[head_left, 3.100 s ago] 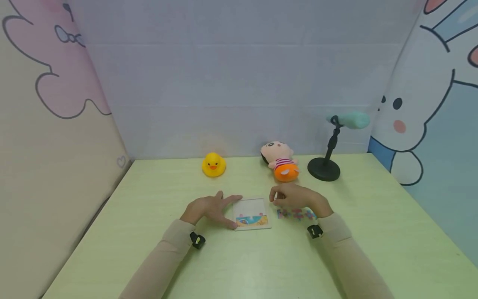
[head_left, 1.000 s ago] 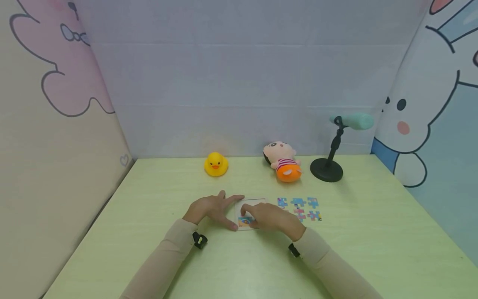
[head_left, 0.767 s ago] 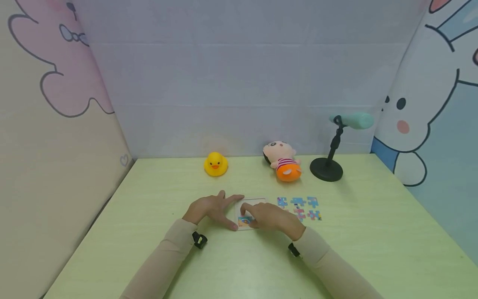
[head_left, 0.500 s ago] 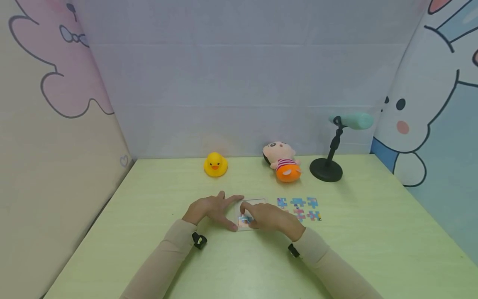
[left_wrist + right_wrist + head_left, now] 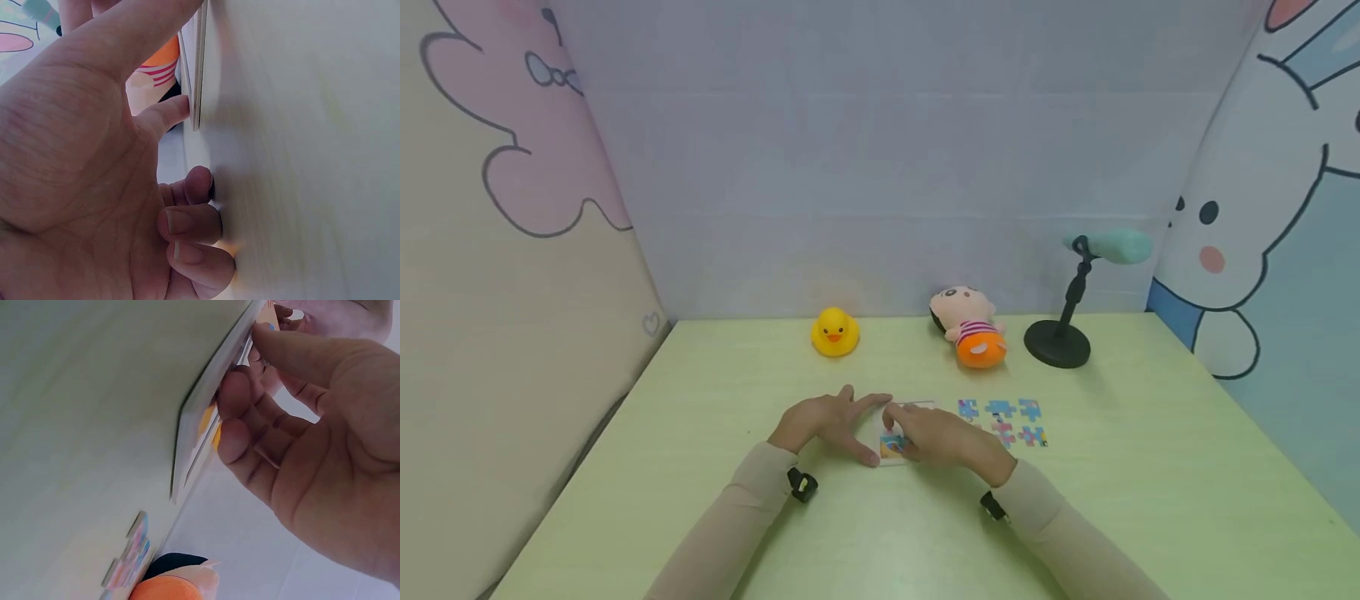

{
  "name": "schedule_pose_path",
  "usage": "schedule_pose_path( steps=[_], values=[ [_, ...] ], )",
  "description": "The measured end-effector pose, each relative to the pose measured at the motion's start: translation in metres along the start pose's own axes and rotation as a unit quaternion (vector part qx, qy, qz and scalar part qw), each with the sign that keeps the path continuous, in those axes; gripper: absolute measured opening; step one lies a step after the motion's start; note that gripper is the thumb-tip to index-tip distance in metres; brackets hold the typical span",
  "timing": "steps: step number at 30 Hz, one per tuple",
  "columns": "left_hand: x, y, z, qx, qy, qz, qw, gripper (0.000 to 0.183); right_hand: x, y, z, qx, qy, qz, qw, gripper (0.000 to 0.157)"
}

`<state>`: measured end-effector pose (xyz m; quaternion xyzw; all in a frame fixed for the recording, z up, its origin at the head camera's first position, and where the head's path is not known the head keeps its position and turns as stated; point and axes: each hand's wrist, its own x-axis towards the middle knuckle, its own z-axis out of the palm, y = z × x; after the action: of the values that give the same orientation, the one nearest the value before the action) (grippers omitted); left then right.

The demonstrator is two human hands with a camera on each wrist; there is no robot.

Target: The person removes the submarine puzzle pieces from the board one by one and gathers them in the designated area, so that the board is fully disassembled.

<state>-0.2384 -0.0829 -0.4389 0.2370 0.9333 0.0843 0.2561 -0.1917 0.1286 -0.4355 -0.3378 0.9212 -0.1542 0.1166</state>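
A shallow white puzzle tray [image 5: 925, 405] lies on the table, with picture pieces [image 5: 892, 447] in blue and orange along its near side. My left hand [image 5: 831, 422] is spread at its left edge, index finger at the far corner and thumb at the near one. In the left wrist view, its other fingertips rest on the tabletop beside the tray. My right hand [image 5: 936, 433] reaches over the tray with curled fingers, thumb and fingertips closing on a puzzle piece in the near row. That hand covers the tray's right part, and the piece is mostly hidden.
Several loose jigsaw pieces [image 5: 1001, 408] lie right of the tray, some behind the right hand. Farther back stand a yellow rubber duck [image 5: 835, 332], a doll [image 5: 973, 329] in orange shorts lying down, and a black stand [image 5: 1058, 342] bearing a mint-green object [image 5: 1116, 247].
My right hand has moved left from the loose pieces onto the tray and has stayed there over the last second. Pieces in the near row shifted slightly under its fingers. My left hand has stayed put.
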Motion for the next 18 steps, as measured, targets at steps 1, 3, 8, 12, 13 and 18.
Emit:
schedule_pose_path(
  steps=[1,3,8,12,13,18],
  values=[
    [0.001,0.000,0.000,0.002,0.000,0.000,1.0000,0.102,0.000,0.000,0.000,0.000,0.006,-0.006,1.000,0.027],
    [0.001,-0.001,0.000,0.005,0.001,-0.001,1.0000,0.102,0.001,0.000,-0.001,0.002,0.022,-0.020,1.000,0.025],
    [0.003,-0.001,-0.002,0.003,-0.007,-0.004,1.0000,0.103,0.004,0.001,-0.003,0.009,0.053,-0.048,0.997,0.018],
    [0.003,0.000,-0.001,-0.002,-0.012,0.000,0.9999,0.102,0.003,0.002,-0.004,0.024,0.054,-0.063,0.996,0.016],
    [0.003,0.000,-0.001,-0.002,-0.012,0.000,0.9999,0.102,0.003,0.002,-0.006,0.029,0.052,-0.066,0.996,0.015],
    [0.004,0.000,-0.002,0.004,-0.010,-0.001,0.9999,0.102,0.000,0.008,-0.016,0.045,0.034,-0.065,0.996,0.016]
  ],
)
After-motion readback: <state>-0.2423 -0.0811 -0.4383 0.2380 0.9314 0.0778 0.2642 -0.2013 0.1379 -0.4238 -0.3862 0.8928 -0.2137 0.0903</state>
